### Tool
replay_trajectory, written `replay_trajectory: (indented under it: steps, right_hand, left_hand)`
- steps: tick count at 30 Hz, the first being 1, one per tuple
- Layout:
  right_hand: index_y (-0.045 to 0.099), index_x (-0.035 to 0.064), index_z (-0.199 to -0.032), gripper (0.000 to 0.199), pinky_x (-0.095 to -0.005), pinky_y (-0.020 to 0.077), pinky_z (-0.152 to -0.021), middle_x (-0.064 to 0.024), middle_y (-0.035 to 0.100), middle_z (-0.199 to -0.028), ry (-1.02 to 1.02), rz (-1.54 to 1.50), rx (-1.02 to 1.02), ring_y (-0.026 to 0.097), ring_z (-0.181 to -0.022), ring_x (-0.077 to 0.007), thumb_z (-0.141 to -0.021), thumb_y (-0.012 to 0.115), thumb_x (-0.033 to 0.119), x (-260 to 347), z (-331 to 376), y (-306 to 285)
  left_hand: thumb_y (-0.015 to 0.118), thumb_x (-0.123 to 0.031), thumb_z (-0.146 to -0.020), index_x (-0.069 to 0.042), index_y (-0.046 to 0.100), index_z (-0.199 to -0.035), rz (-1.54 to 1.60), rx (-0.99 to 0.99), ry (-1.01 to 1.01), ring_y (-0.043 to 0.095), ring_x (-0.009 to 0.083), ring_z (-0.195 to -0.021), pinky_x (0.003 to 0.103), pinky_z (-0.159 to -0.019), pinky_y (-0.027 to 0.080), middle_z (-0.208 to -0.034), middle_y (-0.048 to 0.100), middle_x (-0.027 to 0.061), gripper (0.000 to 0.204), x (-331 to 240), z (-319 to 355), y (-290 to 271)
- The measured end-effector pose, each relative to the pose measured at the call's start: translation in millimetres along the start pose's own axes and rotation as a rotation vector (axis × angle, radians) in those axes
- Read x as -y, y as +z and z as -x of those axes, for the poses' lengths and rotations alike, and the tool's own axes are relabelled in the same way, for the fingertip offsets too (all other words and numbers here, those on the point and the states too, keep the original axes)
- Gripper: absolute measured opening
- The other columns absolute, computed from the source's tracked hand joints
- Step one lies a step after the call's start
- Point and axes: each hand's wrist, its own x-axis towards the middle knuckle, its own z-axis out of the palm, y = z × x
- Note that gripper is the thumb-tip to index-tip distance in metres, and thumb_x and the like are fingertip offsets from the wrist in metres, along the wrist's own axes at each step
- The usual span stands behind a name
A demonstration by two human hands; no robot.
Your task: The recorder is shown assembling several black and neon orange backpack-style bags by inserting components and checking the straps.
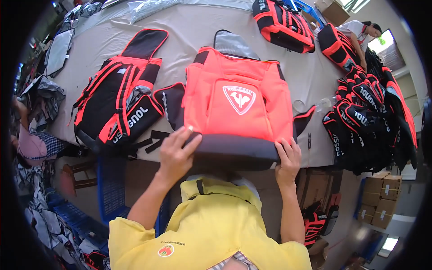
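A bright red-orange backpack point(200, 103) with a black base and a white shield emblem lies at the table's near edge, its base toward me. My left hand point(176, 153) grips the left corner of the base, thumb and fingers pinching the fabric. At the right corner my right hand point(288, 159) holds on, fingers over the top and thumb below. Black flaps with red edging stick out at both sides of the bag, and a grey-lined flap point(234, 44) stands out at its far end.
Another black and red backpack point(114, 99) lies to the left, straps up. More bags lie at the far right point(285, 27), near a co-worker point(360, 33). Black pouches point(360, 110) are heaped at the table's right edge. A dark pen-like tool point(309, 141) lies right of my bag.
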Motion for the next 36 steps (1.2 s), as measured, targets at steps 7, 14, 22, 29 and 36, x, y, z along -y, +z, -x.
replay_trajectory:
  steps: [7,14,22,29,36]
  right_hand:
    - [0.066,0.0003,-0.136,0.059,-0.0567,0.0386,-0.120,-0.0204,0.062,-0.143,0.122,0.063,0.453,0.048,-0.144,-0.0448,-0.088,0.084,0.030,12,76,55]
    - [0.072,0.0018,-0.117,0.030,-0.0484,0.0476,-0.110,-0.0177,0.068,-0.125,-0.040,-0.327,0.239,0.059,-0.127,-0.0394,-0.095,0.078,0.020,40,-65,112]
    - [0.068,0.0034,-0.130,0.052,-0.0530,0.0438,-0.114,-0.0236,0.062,-0.140,-0.144,-0.222,0.196,0.048,-0.142,-0.0462,-0.104,0.063,0.049,46,-197,221]
    - [0.059,0.0048,-0.091,0.055,-0.0512,0.0532,-0.067,-0.0183,0.070,-0.083,-0.142,-0.181,0.338,0.070,-0.079,-0.0410,-0.101,0.064,0.059,39,-210,166]
    - [0.068,0.0074,-0.096,0.052,-0.0404,0.0524,-0.059,-0.0071,0.062,-0.077,-0.357,-0.322,0.380,0.066,-0.069,-0.0271,-0.083,0.081,0.056,84,-24,34]
  left_hand:
    - [0.076,-0.016,-0.087,-0.023,0.072,-0.140,0.062,0.179,-0.132,0.043,0.0362,-0.153,0.058,-0.117,0.041,-0.163,0.049,0.0168,0.053,-7,118,103]
    - [0.080,-0.038,-0.089,-0.024,0.076,-0.130,0.042,0.112,-0.161,0.054,0.0318,-0.139,0.059,-0.107,0.042,-0.152,0.057,0.0130,0.043,4,103,94]
    - [0.086,-0.033,-0.082,-0.017,0.067,-0.136,0.033,0.177,-0.243,0.056,0.0320,-0.130,0.055,-0.108,0.041,-0.148,0.057,0.0123,0.059,-13,87,90]
    - [0.091,-0.060,-0.066,-0.001,0.043,-0.159,0.062,0.391,-0.212,0.022,0.0387,-0.161,0.059,-0.129,0.020,-0.169,0.034,0.0217,0.120,11,32,78]
    - [0.085,-0.073,-0.066,0.004,0.031,-0.164,0.119,0.448,-0.292,0.022,0.0315,-0.164,0.061,-0.128,0.024,-0.174,0.027,0.0188,0.136,36,39,133]
